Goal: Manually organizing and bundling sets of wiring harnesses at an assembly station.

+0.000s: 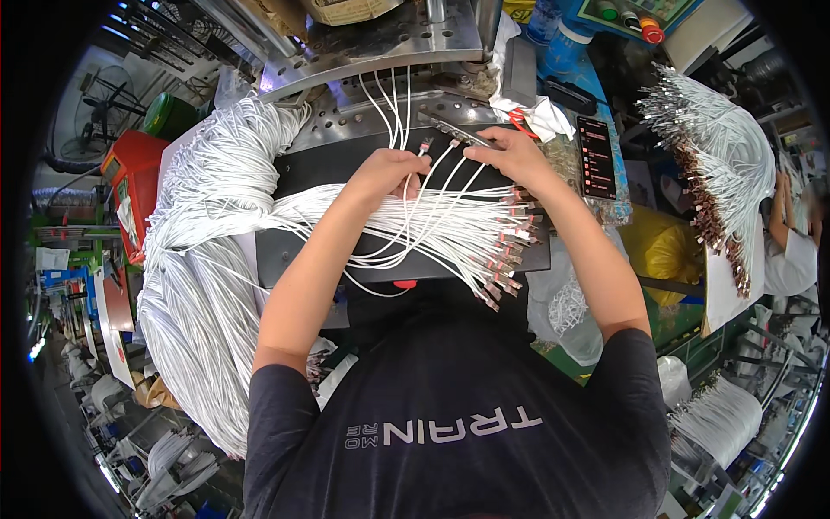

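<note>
Both hands work at the far edge of the dark tabletop point(303, 255), just below the metal press plate point(380, 43). The left hand point(386, 169) has its fingers pinched on a thin white cable point(406, 186) near its connector end. The right hand point(510, 151) grips a slim metal fixture bar point(450, 128). A fan of white cables point(458, 233) lies under the forearms, connector tips pointing right; a big bundle of white cables point(207, 259) spills off to the left

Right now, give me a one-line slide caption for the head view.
Left hand and right hand sort white cables on a dark work plate beside a large cable bundle.
</note>
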A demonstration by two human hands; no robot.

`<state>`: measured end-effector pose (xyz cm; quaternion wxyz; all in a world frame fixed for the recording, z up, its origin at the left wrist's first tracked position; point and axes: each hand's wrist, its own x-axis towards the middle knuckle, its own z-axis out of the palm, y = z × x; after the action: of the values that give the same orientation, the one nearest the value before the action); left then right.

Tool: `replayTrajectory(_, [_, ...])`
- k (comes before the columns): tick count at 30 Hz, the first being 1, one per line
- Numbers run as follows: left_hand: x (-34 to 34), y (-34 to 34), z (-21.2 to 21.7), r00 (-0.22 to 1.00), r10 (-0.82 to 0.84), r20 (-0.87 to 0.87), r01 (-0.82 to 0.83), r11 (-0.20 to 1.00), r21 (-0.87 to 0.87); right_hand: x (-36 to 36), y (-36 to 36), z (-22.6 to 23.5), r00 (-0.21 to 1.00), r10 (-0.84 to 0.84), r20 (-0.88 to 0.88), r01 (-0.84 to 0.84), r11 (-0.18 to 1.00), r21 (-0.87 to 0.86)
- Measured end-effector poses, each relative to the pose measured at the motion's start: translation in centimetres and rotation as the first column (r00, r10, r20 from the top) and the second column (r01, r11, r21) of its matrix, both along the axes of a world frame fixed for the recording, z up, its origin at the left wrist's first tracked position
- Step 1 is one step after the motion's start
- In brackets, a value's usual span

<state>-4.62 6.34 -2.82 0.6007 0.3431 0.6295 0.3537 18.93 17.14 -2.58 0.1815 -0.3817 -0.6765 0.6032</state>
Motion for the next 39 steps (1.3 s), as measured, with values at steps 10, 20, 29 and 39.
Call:
replayTrajectory(10, [0.6,0.0,-0.2,0.968,-0.163,-0.189,0.162,0.987,-0.020,0.2,-0.4,0.6,0.972,0.174,0.157,-0.186,0.980,0.064])
replayTrajectory(20, [1.6,-0.7,-0.2,0.936,-0.015,-0.352,0.081,0.982,0.173,-0.1,0.1,-0.1,0.956,0.092,0.279,-0.118,0.990,0.078])
replayTrajectory(29, [0.9,-1.1,-0.5,0.971,0.005,-0.240,0.034,0.987,0.159,-0.2,0.5,-0.2,0.996,0.049,0.079,-0.052,0.998,0.036])
replayTrajectory(39, [1.5,-1.0,0.3,0.965,-0.033,-0.261,0.068,0.990,0.126,0.0,0.3,-1.1,0.989,0.109,0.103,-0.114,0.992,0.046])
